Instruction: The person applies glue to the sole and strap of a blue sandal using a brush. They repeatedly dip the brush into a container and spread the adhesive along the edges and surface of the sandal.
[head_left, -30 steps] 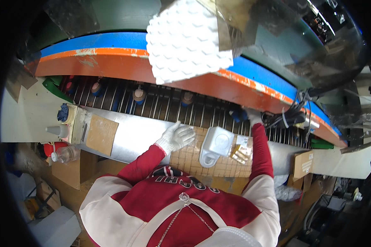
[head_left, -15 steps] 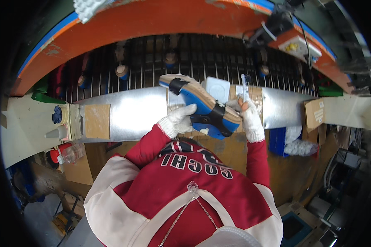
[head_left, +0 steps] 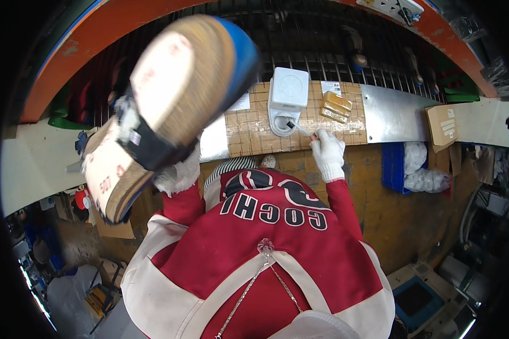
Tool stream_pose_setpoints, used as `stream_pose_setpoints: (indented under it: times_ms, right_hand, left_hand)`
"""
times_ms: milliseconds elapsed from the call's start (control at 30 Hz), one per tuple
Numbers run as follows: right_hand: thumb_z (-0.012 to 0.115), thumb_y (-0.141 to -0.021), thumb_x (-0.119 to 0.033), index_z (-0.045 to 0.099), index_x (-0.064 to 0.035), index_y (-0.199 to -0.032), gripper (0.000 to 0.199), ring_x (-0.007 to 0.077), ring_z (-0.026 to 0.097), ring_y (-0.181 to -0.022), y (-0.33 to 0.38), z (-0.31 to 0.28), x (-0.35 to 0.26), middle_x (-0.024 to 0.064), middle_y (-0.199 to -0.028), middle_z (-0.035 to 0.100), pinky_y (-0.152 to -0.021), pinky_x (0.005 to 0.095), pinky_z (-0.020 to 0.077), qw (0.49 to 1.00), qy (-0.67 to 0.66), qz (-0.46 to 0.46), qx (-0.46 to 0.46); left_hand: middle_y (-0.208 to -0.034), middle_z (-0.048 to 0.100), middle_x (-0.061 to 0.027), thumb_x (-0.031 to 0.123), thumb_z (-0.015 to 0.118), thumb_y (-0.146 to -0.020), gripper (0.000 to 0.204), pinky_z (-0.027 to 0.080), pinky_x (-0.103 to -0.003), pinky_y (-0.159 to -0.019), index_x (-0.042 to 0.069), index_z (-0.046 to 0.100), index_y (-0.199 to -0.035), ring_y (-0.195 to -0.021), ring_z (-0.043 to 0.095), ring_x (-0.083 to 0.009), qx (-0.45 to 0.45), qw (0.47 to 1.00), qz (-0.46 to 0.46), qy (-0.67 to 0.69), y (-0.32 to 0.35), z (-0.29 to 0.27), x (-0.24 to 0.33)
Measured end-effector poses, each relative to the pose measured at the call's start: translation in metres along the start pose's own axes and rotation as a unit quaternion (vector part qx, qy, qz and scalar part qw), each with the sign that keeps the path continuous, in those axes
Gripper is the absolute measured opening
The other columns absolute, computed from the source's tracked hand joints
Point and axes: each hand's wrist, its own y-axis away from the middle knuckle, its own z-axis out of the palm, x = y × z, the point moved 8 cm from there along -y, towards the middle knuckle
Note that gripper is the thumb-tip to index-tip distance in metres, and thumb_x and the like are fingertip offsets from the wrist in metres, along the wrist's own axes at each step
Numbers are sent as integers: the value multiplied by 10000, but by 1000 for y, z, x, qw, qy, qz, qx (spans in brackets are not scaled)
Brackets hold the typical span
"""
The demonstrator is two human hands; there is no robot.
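Sole lifted, brush at glue pot.

Left hand (head_left: 178,172), white-gloved, grips a tan shoe sole with blue edge and black strap (head_left: 164,104) at upper left; right hand (head_left: 328,153) pinches a small brush (head_left: 297,128) dipped into the white pot (head_left: 287,99) at upper centre. Sole face looks uncoated: gluing apparently not begun.

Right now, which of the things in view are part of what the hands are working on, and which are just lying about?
In hand:
- shoe, sole up, held by the gloved left hand
- brush, held by the gloved right hand, tip in the white pot

Lying about:
- yellow-brown blocks on the taped board
- blue bin with white bags
- cardboard piece
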Motion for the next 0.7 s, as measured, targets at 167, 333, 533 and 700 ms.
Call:
stream_pose_setpoints:
  times_ms: [167, 333, 533, 700]
  right_hand:
    - [671, -878, -301, 664, -179, -913, 127, 308, 652, -864, -18, 13, -14, 70, -887, 692, -784, 481, 398, 996, 86, -28, 27]
    - [677, -869, -318, 679, -187, -911, 138, 305, 660, -866, -23, 16, -29, 81, -888, 696, -818, 490, 405, 984, 161, -62, 50]
    - [649, -888, -340, 704, -160, -967, 204, 316, 672, -852, -20, 23, -5, 124, -899, 704, -809, 462, 450, 1000, 12, 2, -27]
    - [607, -903, -298, 693, -85, -1095, 299, 190, 663, -775, -5, 56, 36, 94, -868, 712, -715, 321, 499, 938, -275, 167, -128]
  left_hand:
    - [-1407, 544, -129, 427, 921, -639, 957, 341, -470, -1166, 57, 497, -1412, -1313, 494, -265, 169, 919, 79, -347, 1, -17, 39]
    - [-1409, 538, -152, 392, 912, -661, 896, 358, -478, -1147, 63, 510, -1391, -1311, 499, -290, 143, 872, 183, -430, 13, -3, 53]
    - [-1411, 531, -180, 349, 902, -687, 824, 377, -487, -1124, 71, 525, -1365, -1307, 504, -321, 98, 862, 233, -439, 14, 14, 50]
    - [-1412, 525, -204, 314, 893, -709, 764, 394, -495, -1105, 77, 538, -1343, -1304, 509, -347, 24, 856, 265, -444, 8, 31, 35]
